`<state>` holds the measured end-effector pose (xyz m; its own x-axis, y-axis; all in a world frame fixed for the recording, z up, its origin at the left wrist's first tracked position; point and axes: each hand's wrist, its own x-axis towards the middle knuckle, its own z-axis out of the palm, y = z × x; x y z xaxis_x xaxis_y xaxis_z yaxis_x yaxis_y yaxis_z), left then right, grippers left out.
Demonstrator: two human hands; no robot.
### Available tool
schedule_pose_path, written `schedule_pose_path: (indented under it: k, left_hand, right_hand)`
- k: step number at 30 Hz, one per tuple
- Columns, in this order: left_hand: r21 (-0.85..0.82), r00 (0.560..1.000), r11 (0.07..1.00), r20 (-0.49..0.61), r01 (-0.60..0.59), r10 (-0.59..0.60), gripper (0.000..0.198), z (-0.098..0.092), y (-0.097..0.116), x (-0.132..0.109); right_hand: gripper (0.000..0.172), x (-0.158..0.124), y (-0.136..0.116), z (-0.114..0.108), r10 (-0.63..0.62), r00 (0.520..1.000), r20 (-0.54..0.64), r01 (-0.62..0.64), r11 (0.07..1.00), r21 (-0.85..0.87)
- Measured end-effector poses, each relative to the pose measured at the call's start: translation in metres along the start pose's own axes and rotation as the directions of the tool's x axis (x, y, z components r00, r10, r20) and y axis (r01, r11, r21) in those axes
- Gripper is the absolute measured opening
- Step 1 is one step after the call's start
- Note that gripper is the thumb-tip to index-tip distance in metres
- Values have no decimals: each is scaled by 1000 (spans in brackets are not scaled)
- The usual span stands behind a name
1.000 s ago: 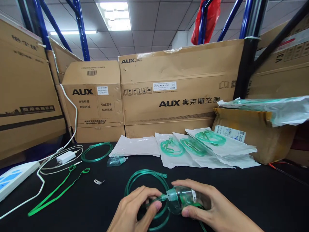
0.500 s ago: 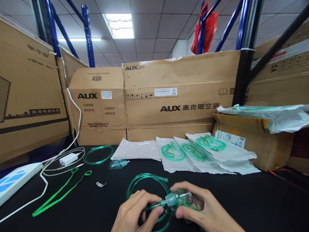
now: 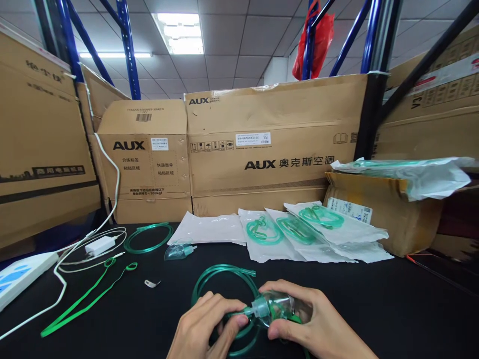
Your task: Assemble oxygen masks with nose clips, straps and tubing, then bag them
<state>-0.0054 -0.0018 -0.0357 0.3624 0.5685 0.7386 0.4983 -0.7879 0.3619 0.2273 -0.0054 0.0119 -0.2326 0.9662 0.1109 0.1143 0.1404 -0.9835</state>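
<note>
At the near edge of the black table, my right hand [image 3: 314, 324] is closed round a clear oxygen mask [image 3: 279, 305] with a green connector. My left hand [image 3: 204, 329] pinches the green tube end at that connector. The coiled green tubing [image 3: 220, 274] loops on the table just beyond my fingers. A second small mask [image 3: 178, 250] lies farther back, beside another coil of tubing [image 3: 147, 237]. A green elastic strap [image 3: 88, 296] stretches along the table at the left, with a small metal clip [image 3: 151, 283] near it.
Several sealed white pouches [image 3: 299, 232] with green tubing lie at the back right, next to an open cardboard box [image 3: 381, 214]. Large AUX cartons [image 3: 262, 144] wall the back. A white charger [image 3: 98, 245], cable and power strip [image 3: 22, 276] sit at the left.
My hands have stayed together on the mask and tube, shifting slightly as my right hand turns the mask. The camera view has wobbled a little.
</note>
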Motion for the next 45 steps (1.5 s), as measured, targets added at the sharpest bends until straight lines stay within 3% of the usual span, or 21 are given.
schedule_pose_path:
  k: [5,10,18,22,28,35,45]
  left_hand:
    - [-71,1000,997,-3,21,-21,20,2,-2,-1]
    - [-72,999,997,39,-35,38,7,-4,-4,1]
    - [-36,998,998,-29,-50,49,8,3,-2,-1]
    - [13,996,996,-12,-84,84,14,1,-1,-1]
    - [-66,1000,998,21,-22,23,13,-7,3,3]
    - [-16,989,990,41,-139,140,16,-8,2,3]
    - [9,985,986,39,-167,166,13,-9,4,4]
  right_hand:
    - [37,0,4,0,-42,999,-1,42,999,-32]
    - [36,2,6,-1,-74,997,4,74,996,-55]
    - [24,1,5,0,-73,997,24,76,984,-160]
    - [22,-3,1,1,-85,996,4,84,974,-210]
    - [19,-5,-10,1,-35,999,38,40,987,-153]
    - [15,-6,-9,3,-26,998,51,33,990,-134]
    - [19,-6,-2,0,-129,991,44,135,976,-172]
